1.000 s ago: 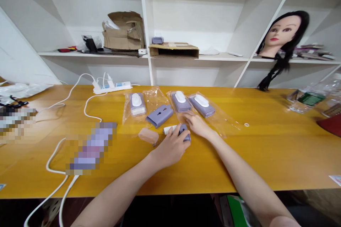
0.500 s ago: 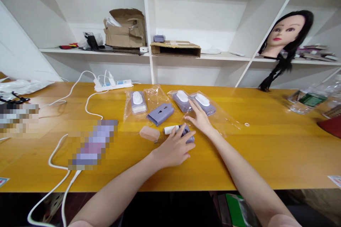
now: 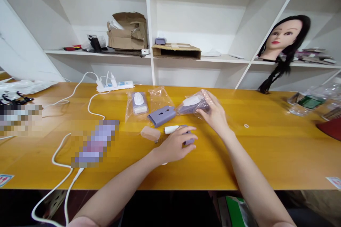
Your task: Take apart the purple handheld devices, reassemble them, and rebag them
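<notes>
My right hand (image 3: 215, 115) grips a clear plastic bag holding a purple block-shaped device with a white oval part on top (image 3: 193, 102). Whether a second device is in the same grip, I cannot tell. My left hand (image 3: 177, 144) hovers low with spread fingers over a small purple piece (image 3: 189, 138), partly hidden by those fingers. Beside it lies a white cylinder (image 3: 171, 129). A pinkish translucent rounded piece (image 3: 150, 133) is left of that hand. Further back are a purple shell with dark cutouts (image 3: 161, 116) and another bagged purple device (image 3: 139, 103).
A phone-like blurred object (image 3: 97, 143) with a white cable lies at left. Behind it sits a power strip (image 3: 115, 86). A small ring (image 3: 246, 126) and bottles (image 3: 310, 99) are on the right. Shelves hold cartons (image 3: 128, 33) and a mannequin head (image 3: 285, 37).
My right hand has closed on the bagged device and tilted it; the two right-hand devices no longer show separately. My left hand has barely moved. The view has shifted slightly.
</notes>
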A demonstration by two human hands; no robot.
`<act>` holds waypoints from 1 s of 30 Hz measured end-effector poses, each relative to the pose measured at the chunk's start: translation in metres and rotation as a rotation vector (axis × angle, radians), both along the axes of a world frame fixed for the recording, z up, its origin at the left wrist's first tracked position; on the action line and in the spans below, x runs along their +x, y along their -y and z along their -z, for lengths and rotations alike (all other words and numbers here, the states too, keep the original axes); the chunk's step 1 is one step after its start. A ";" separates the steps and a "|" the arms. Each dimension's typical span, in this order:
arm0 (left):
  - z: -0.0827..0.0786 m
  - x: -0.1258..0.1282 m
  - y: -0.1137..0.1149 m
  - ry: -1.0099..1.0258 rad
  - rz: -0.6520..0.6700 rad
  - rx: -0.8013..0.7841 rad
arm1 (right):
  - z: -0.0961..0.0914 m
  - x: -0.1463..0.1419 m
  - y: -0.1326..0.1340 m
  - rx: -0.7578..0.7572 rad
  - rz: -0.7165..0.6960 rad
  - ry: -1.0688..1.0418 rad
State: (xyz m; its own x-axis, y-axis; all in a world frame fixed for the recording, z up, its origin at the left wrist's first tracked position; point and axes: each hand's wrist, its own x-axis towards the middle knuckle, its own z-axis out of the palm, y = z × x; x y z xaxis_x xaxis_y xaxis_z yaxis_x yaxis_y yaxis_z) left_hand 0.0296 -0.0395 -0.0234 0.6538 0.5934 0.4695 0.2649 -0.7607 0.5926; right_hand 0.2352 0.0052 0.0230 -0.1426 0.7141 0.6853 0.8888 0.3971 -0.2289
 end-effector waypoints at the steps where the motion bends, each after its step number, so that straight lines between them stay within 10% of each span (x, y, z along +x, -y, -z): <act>1: -0.001 0.001 -0.002 0.098 -0.021 -0.074 | -0.004 0.000 0.003 0.032 0.006 0.004; 9: -0.006 -0.005 -0.018 0.513 0.007 -0.830 | -0.039 -0.004 0.033 0.358 0.098 -0.060; 16: -0.017 -0.011 -0.020 0.865 0.214 -1.079 | -0.014 -0.041 0.074 0.394 -0.124 -0.065; 26: -0.031 -0.035 -0.053 1.624 -0.330 -1.051 | 0.041 -0.053 0.077 0.173 -0.413 -0.216; 30: -0.040 -0.039 -0.051 1.758 -0.275 -1.047 | 0.028 -0.056 0.073 -0.362 -0.446 -0.684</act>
State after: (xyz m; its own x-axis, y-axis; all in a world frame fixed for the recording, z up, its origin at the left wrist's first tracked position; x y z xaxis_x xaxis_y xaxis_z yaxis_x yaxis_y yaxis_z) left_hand -0.0097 0.0114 0.0167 -0.1528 0.9769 -0.1497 -0.9235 -0.0872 0.3737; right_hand 0.1791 -0.0679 -0.0052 -0.1017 0.8791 0.4657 0.2916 0.4739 -0.8309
